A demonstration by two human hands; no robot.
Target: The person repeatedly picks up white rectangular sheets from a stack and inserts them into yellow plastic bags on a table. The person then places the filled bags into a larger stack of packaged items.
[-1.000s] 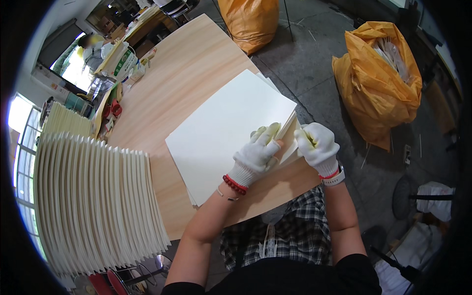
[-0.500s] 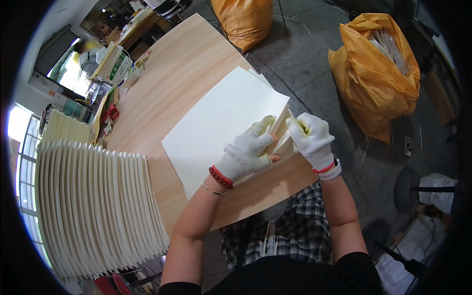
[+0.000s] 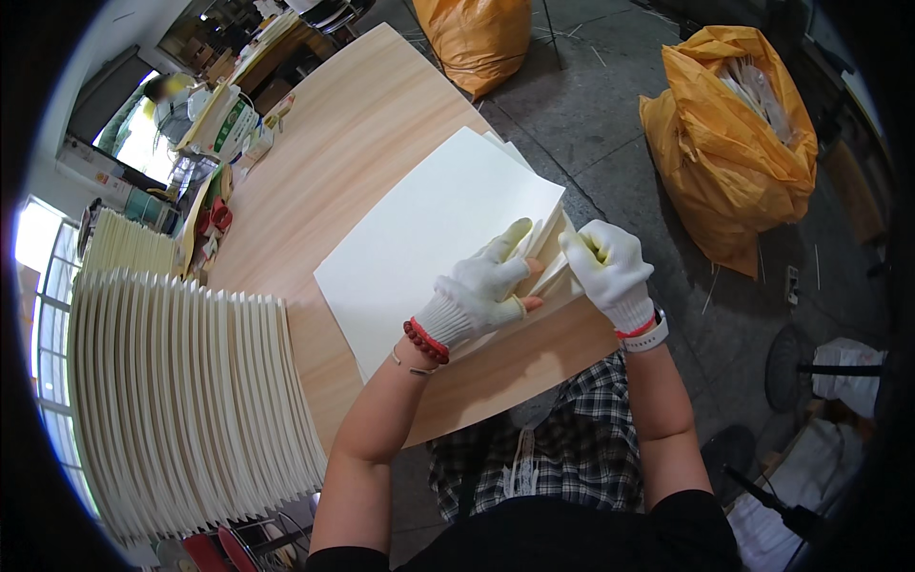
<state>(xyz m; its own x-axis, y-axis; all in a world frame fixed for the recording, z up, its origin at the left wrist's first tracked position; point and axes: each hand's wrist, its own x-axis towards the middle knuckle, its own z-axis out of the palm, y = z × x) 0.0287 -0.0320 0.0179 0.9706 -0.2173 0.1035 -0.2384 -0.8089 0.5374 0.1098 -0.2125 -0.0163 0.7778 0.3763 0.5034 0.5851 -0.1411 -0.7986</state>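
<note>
A stack of large white sheets [image 3: 419,219], like card or thick paper, lies at an angle on the table. My left hand [image 3: 481,291], in a white glove with some bare fingertips, rests on the top sheet with its fingers spread. Its bare fingertips touch the stack's right edge, where several sheet edges are lifted and fanned apart. My right hand [image 3: 610,269], also gloved, is closed in a pinch on a raised sheet edge [image 3: 560,255] at that side. The right fingertips are partly hidden behind the knuckles.
The wood-grain table [image 3: 343,124] extends away to the far left. A long row of cream slats or folded panels [image 3: 191,400] stands at left. Orange sacks [image 3: 734,181] sit on the grey floor at right and far. Red tape rolls [image 3: 221,215] lie at the table's left edge.
My right hand has shifted slightly to the right, with the lifted sheet edges. My left hand stays nearly in place on the stack.
</note>
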